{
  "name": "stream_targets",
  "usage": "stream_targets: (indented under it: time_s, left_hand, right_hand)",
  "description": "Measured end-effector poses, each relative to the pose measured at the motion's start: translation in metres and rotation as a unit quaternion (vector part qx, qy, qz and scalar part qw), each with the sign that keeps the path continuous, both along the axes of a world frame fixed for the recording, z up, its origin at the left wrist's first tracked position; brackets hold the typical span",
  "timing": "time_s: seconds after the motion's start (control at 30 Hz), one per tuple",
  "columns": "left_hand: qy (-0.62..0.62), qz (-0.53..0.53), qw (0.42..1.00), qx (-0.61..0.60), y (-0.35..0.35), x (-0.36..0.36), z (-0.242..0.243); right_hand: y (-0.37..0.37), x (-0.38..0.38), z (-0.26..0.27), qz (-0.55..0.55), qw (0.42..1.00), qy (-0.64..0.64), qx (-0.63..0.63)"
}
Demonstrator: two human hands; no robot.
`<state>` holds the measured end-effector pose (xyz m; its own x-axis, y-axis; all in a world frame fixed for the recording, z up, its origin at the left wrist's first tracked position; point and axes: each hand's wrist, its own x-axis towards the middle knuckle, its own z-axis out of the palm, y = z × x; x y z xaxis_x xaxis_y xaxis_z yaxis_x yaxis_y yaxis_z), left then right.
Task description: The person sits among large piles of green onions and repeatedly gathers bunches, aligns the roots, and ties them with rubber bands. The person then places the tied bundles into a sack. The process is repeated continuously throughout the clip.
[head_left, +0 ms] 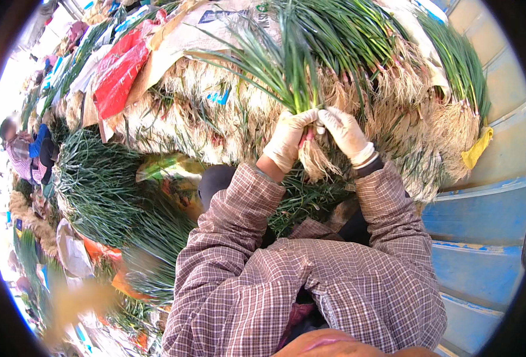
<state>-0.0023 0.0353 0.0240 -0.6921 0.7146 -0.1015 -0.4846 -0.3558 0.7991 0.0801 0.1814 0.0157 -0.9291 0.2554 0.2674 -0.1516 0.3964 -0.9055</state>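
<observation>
In a thin pale glove, my left hand [288, 135] is closed around the lower stems of a bunch of green onions [296, 91], its leaves fanned up and to the left. Stringy pale roots [315, 158] hang below the fist, by a short reddish stem part. My right hand [344, 134], gloved too, touches the bunch from the right with thumb and fingertips bent inward; what its fingers pinch is partly hidden. Just beyond both hands lies a long heap of green onions [348, 38] with its roots [245, 107] facing me.
Left of me lies another large pile of green onions [98, 178]. A red plastic bag [122, 71] and a woven sack [196, 33] lie on the heap. A blue and cream wall [477, 223] runs along the right. A person [26, 151] sits at the far left.
</observation>
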Motion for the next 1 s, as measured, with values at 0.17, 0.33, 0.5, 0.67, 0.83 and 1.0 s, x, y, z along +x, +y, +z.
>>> stream_targets:
  time_s: [0.17, 0.33, 0.5, 0.67, 0.83, 1.0]
  left_hand:
    - [0.025, 0.035, 0.998, -0.052, -0.004, -0.005, -0.002]
    - [-0.03, -0.007, 0.999, 0.014, -0.006, -0.015, -0.009]
    - [-0.121, -0.095, 0.983, 0.097, 0.002, -0.017, -0.013]
    - [-0.092, -0.014, 0.995, 0.032, 0.007, -0.025, -0.02]
    - [-0.027, -0.07, 0.997, -0.028, 0.014, -0.024, -0.025]
    - [-0.056, 0.016, 0.998, -0.018, 0.019, -0.008, -0.023]
  right_hand:
    - [0.015, 0.014, -0.025, -0.119, 0.881, -0.176, 0.422]
    - [0.032, 0.026, -0.012, 0.056, 0.858, -0.268, 0.435]
    - [0.047, -0.053, 0.022, -0.252, 0.836, -0.058, 0.485]
    - [0.034, -0.045, 0.019, -0.279, 0.823, -0.048, 0.492]
    - [-0.017, 0.012, 0.015, -0.124, 0.889, 0.066, 0.435]
    - [-0.001, -0.011, 0.026, -0.211, 0.957, -0.063, 0.187]
